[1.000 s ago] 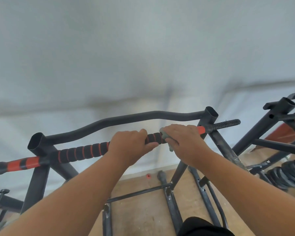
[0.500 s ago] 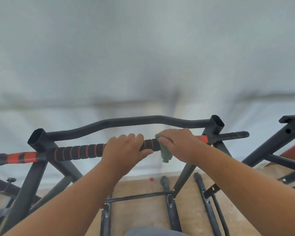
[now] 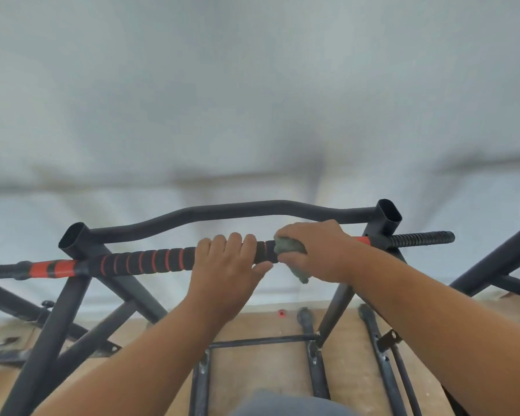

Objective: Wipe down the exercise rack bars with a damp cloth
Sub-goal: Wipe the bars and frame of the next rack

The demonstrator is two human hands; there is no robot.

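A black rack stands in front of me with a horizontal grip bar (image 3: 144,261) wrapped in black foam with orange rings. My left hand (image 3: 227,265) is wrapped around the middle of this bar. Right beside it, my right hand (image 3: 318,250) presses a grey-green cloth (image 3: 288,250) around the bar, and a corner of the cloth hangs below my palm. Behind runs a curved black top bar (image 3: 222,213) between two open-ended uprights.
A threaded end of the bar (image 3: 421,238) sticks out past the right upright (image 3: 388,214). Another black frame (image 3: 499,259) stands at the right edge. Lower rack legs and cross bars (image 3: 261,340) lie over a wooden floor; a white wall is behind.
The view has tilted and shifted, so the rack sits lower in the frame. My right hand with the cloth has slid slightly left along the bar. My left hand keeps its grip.
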